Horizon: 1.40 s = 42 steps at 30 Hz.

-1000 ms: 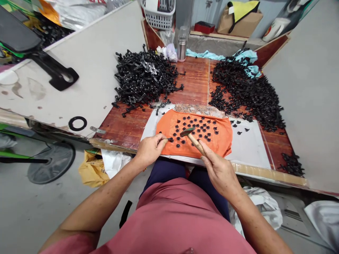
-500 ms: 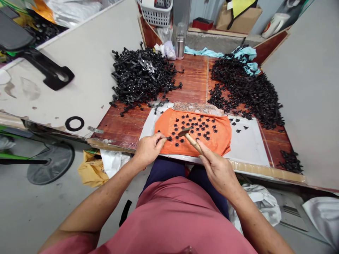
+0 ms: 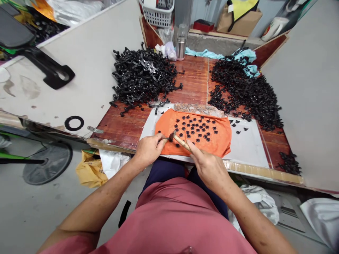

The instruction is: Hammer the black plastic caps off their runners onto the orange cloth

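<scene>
My right hand [image 3: 208, 165] grips the wooden handle of a small hammer [image 3: 178, 138], whose dark head sits low over the left edge of an orange cloth [image 3: 222, 139]. My left hand [image 3: 148, 148] is pinched shut on a small thin piece that lies on the cloth right beside the hammer head; I cannot make out what it is. Several small black caps [image 3: 197, 127] stand in rows on the cloth.
A heap of black strip parts [image 3: 143, 76] lies at the back left of the wooden bench [image 3: 124, 125], and a heap of black caps [image 3: 246, 91] at the back right. A steel flask [image 3: 181, 46] stands at the back. White panels flank the bench.
The hammer head has swung down and to the left, from above the cloth's middle to right beside my left hand's fingertips. My left hand has stayed in place.
</scene>
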{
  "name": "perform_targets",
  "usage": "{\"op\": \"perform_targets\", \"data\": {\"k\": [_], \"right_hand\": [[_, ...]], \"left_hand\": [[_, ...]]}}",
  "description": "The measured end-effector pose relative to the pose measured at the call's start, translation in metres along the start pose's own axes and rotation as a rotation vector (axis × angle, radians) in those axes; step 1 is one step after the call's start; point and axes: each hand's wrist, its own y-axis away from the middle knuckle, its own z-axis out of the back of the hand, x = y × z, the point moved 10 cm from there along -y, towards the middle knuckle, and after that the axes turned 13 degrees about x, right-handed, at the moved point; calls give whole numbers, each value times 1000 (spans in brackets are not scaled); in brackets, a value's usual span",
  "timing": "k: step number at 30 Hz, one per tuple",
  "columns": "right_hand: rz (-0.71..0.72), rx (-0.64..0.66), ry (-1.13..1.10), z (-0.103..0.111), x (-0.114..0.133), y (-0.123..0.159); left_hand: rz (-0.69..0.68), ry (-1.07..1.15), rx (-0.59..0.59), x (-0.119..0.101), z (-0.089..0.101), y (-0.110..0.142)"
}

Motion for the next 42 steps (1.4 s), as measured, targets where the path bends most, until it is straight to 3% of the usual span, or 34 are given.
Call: {"op": "perform_targets", "data": {"k": [5,9,13,17,20,23,25,31,36,42], "right_hand": [[21,-94,-48,10,2,3],[-9,14,28,-4,-1,-1],[2,-14,42,-4,2,-1],[-31,62,92,-12,2,-5],[-20,46,79,-11,3,-7],[-44,42,85,-13,0,-9],[-13,20,18,-11,1,-8],[100,-223,-403,21,-10,21],[-2,-183,-420,6,-35,47],[-35,-143,-393,-16,-44,65]], "left_hand": [[-8,32,15,4,-5,-1],[-9,18,9,5,-7,-1],[-3,17,14,6,-6,-2],[4,2,17,6,-7,-2],[19,-16,25,7,-9,-1],[-56,12,35,3,-8,1],[-122,79,48,0,-6,4],[-183,282,117,-1,14,17],[-135,22,117,-1,31,26],[-160,-266,138,-21,12,25]]}}
